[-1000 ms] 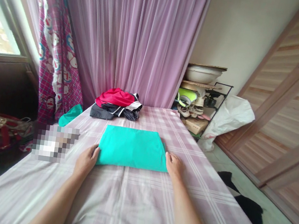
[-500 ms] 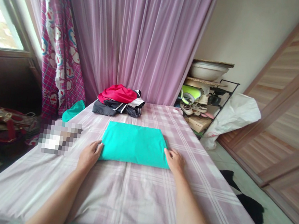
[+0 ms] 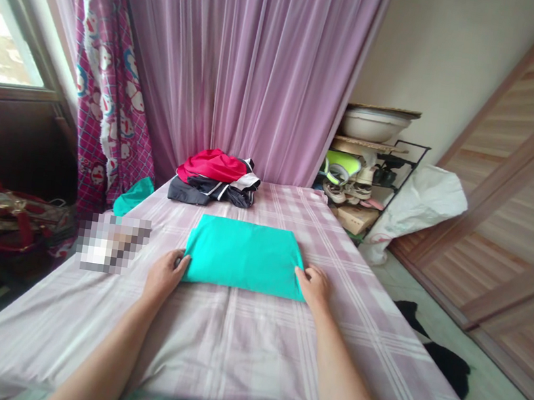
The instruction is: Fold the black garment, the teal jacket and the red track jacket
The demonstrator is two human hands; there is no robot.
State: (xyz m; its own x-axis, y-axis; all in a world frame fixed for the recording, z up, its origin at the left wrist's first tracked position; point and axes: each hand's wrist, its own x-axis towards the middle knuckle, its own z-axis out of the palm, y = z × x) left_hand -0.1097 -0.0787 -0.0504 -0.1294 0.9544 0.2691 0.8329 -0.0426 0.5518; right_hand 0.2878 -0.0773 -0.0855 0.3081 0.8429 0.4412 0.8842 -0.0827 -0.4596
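Presently, left hand [image 3: 165,274] and right hand [image 3: 317,289], both half-curled, hold one folded turquoise cloth [image 3: 245,256] at opposite ends.

Smooth matt cloth bundle [image 3: 246,257]; wooden wardrobe [image 3: 511,194].

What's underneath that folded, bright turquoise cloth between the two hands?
The folded, bright turquoise cloth lies on a mauve-and-white plaid fabric cover, visible in front and beyond. The patch beneath is hidden, so anything else there can't be seen.

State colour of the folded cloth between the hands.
The cloth is plain turquoise; it shows best in the head view.
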